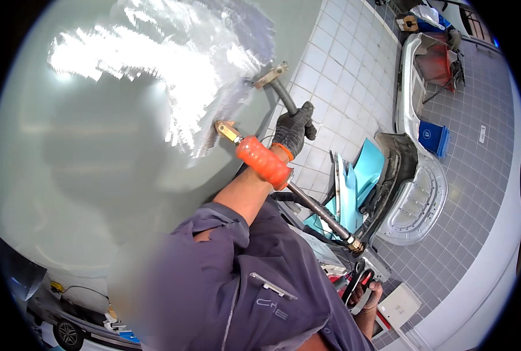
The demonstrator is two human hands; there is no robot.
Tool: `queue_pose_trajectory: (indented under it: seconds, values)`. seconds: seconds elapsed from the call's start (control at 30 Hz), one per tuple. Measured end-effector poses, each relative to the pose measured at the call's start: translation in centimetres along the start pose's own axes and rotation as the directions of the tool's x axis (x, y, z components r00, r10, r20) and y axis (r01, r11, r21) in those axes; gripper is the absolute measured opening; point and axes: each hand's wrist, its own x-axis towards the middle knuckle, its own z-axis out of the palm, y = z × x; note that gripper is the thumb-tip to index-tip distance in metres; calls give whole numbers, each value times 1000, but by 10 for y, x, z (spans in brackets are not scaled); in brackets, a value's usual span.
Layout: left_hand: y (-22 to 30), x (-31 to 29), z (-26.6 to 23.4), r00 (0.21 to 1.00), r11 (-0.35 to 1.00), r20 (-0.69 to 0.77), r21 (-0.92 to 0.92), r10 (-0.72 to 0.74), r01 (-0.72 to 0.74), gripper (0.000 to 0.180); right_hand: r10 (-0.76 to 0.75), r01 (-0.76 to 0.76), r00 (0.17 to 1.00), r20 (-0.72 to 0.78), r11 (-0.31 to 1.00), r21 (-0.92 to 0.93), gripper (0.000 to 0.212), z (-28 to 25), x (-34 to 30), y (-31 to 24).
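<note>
My left hand [292, 131], in a dark glove with an orange cuff, is closed around the handle of a hammer [284, 96]. The hammer's head is at the edge of a shiny, bare-metal patch on a grey-green car panel [96, 199]; whether it touches is unclear. A long slide-hammer-like pulling tool [263, 162] with an orange ribbed grip crosses over my left wrist. Its brass-coloured tip meets the lower edge of the sanded patch. At the tool's other end, my bare right hand [369, 296] is wrapped around its black looped handle [357, 284].
To the right, a silver car body part [415, 205] and turquoise panel pieces [351, 184] lean near a tiled wall [331, 47]. A blue bin [434, 138] stands beyond them. At the lower left sits a dark car with its wheel [68, 334] showing. A white box [400, 305] is beside my right hand.
</note>
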Motion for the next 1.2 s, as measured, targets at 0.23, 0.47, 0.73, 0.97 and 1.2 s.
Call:
queue_pose_trajectory:
  seconds: [0.23, 0.47, 0.73, 0.97, 1.2]
  values:
    - [-4, -3, -14, 1000, 997, 12, 82, 6, -7, 50, -35, 15, 989, -141, 991, -136, 44, 0, -8, 1]
    - [-10, -7, -10, 1000, 1000, -21, -9, -1, 1, 51, -15, 16, 1000, -8, 994, 104, 45, 13, -6, 1]
    - [-13, -7, -10, 999, 994, 44, -111, -1, 6, 48, -93, 76, 991, -92, 982, -172, 43, 8, -6, 1]
    - [-17, -2, -14, 999, 991, 40, -137, 19, -13, 42, -67, 53, 991, -114, 992, -117, 43, 13, -6, 6]
    - [-28, 6, -44, 941, 952, -178, 161, 289, -261, 41, -54, 54, 998, -32, 998, 13, 45, 12, -3, 9]
